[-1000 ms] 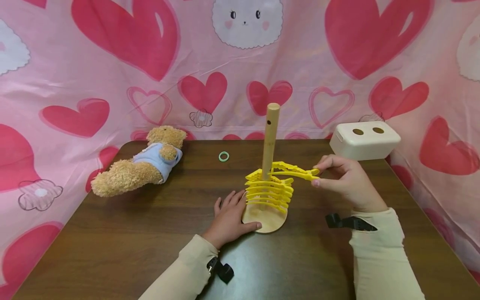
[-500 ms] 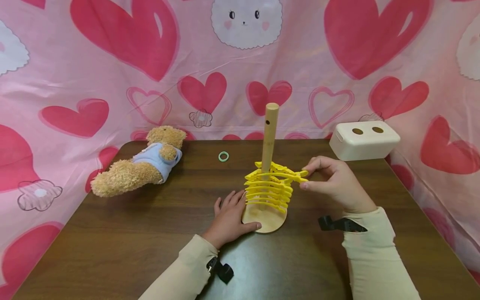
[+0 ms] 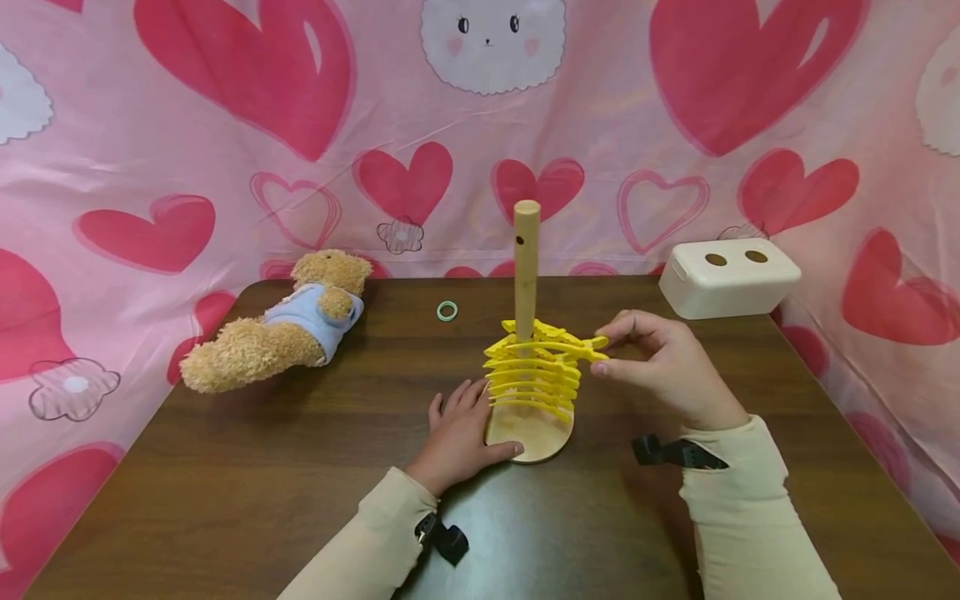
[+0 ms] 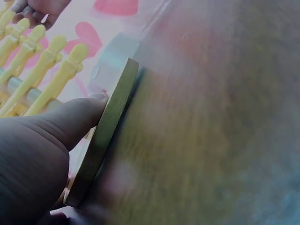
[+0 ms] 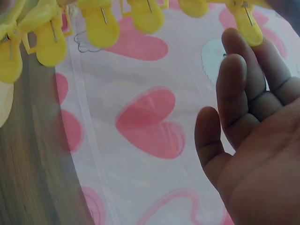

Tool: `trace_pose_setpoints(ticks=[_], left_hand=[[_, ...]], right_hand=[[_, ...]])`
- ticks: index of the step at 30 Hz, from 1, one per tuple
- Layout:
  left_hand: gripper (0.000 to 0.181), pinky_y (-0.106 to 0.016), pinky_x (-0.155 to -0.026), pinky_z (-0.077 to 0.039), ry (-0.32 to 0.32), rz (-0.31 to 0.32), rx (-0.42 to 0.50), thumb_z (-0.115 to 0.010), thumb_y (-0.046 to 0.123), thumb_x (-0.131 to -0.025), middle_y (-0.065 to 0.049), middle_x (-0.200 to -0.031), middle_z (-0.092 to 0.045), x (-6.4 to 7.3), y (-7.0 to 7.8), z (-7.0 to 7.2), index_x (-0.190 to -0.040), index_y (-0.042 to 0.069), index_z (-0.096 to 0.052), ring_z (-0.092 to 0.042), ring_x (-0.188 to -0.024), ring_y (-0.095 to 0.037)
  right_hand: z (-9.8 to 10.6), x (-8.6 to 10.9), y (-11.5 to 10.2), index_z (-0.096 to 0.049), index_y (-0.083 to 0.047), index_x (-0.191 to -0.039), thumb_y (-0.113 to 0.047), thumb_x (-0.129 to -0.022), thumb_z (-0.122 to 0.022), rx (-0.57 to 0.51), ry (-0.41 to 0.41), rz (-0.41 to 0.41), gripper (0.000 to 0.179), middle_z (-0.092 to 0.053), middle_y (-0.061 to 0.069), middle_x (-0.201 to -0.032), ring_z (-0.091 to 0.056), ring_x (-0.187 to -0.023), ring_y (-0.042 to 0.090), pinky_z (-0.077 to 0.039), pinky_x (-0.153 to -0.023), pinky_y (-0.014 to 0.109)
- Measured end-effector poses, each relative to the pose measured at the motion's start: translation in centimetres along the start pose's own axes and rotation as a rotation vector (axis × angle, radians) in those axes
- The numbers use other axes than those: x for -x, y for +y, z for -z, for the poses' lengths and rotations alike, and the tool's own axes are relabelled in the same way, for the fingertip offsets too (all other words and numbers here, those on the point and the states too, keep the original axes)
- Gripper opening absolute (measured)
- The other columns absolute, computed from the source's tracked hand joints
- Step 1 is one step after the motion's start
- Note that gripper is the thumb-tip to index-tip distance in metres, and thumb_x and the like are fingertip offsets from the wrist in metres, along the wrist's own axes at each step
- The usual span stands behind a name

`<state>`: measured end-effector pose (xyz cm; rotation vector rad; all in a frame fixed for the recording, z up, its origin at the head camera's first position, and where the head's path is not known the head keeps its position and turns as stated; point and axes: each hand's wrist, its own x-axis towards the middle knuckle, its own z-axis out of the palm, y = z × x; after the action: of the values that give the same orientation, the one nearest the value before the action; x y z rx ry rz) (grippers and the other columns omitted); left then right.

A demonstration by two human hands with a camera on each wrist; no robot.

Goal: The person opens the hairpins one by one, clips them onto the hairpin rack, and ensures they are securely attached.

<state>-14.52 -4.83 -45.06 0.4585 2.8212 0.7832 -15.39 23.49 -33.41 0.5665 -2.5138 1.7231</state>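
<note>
A wooden post (image 3: pixel 527 271) on a round wooden base (image 3: pixel 534 440) stands mid-table, with several yellow alligator hair clips (image 3: pixel 532 390) stacked along its lower part. My left hand (image 3: pixel 460 440) rests at the base's left side, fingers spread. Its thumb (image 4: pixel 77 117) presses on the base close to the rim in the left wrist view. My right hand (image 3: pixel 671 371) pinches the tail of the topmost hair clip (image 3: pixel 573 347), whose jaws straddle the post above the others. The right wrist view shows that clip's tail (image 5: pixel 248 23) at the fingertips, the other fingers loosely bent.
A teddy bear (image 3: pixel 303 321) in a blue top lies at the left rear. Behind the post is a small green ring (image 3: pixel 447 311). A white box (image 3: pixel 729 279) with two round holes stands at the right rear, near a pink heart-print curtain (image 3: pixel 405 183).
My right hand has moved left, bringing its hair clip from beside the post to around it. The post's top has shifted a little left. The left hand stays put.
</note>
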Motion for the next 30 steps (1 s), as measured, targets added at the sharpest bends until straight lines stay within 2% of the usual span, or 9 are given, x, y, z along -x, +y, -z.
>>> trace_pose_setpoints(ticks=[5, 10, 18, 25, 30], left_hand=[[0.097, -0.067, -0.114, -0.002, 0.002, -0.005, -0.016, -0.072, 0.066, -0.081, -0.006, -0.161, -0.032, 0.0, 0.2, 0.0, -0.157, 0.018, -0.037, -0.02, -0.15, -0.033], [0.098, -0.068, -0.113, -0.002, 0.002, -0.015, -0.022, -0.073, 0.065, -0.08, -0.007, -0.161, -0.031, 0.0, 0.2, 0.0, -0.158, 0.018, -0.035, -0.02, -0.15, -0.034], [0.099, -0.068, -0.114, -0.001, -0.008, -0.014, -0.017, -0.074, 0.065, -0.081, -0.007, -0.161, -0.031, -0.1, 0.0, 0.0, -0.158, 0.018, -0.034, -0.019, -0.15, -0.033], [0.099, -0.068, -0.114, -0.001, 0.006, -0.025, -0.009, -0.072, 0.066, -0.081, -0.006, -0.162, -0.03, 0.0, -0.1, -0.1, -0.159, 0.018, -0.033, -0.019, -0.15, -0.033], [0.099, -0.068, -0.114, -0.001, 0.01, -0.026, 0.01, -0.072, 0.066, -0.081, -0.006, -0.162, -0.031, 0.1, -0.1, -0.1, -0.158, 0.018, -0.033, -0.02, -0.15, -0.033]], right_hand=[[-0.7, 0.0, -0.5, -0.071, -0.009, -0.106, -0.012, -0.085, -0.082, 0.032, 0.044, 0.024, 0.025, -0.068, 0.007, -0.103, -0.064, -0.09, 0.024, -0.058, -0.078, 0.027], [-1.7, -0.3, -0.7, -0.073, -0.01, -0.104, -0.013, -0.085, -0.082, 0.059, 0.031, 0.053, 0.022, -0.07, 0.004, -0.098, -0.062, -0.089, 0.024, -0.055, -0.079, 0.028], [-2.1, -0.3, -0.8, -0.073, -0.013, -0.103, -0.017, -0.084, -0.083, 0.099, 0.045, 0.038, 0.022, -0.07, 0.001, -0.095, -0.06, -0.088, 0.022, -0.053, -0.079, 0.029], [-1.7, -0.3, -0.9, -0.07, -0.016, -0.108, -0.025, -0.086, -0.082, 0.133, 0.0, -0.017, 0.027, -0.069, -0.001, -0.102, -0.06, -0.095, 0.022, -0.053, -0.083, 0.032], [-1.0, -0.1, -0.7, -0.062, -0.017, -0.125, -0.024, -0.083, -0.085, 0.118, -0.071, -0.058, 0.049, -0.065, 0.003, -0.111, -0.059, -0.101, 0.029, -0.053, -0.086, 0.033]])
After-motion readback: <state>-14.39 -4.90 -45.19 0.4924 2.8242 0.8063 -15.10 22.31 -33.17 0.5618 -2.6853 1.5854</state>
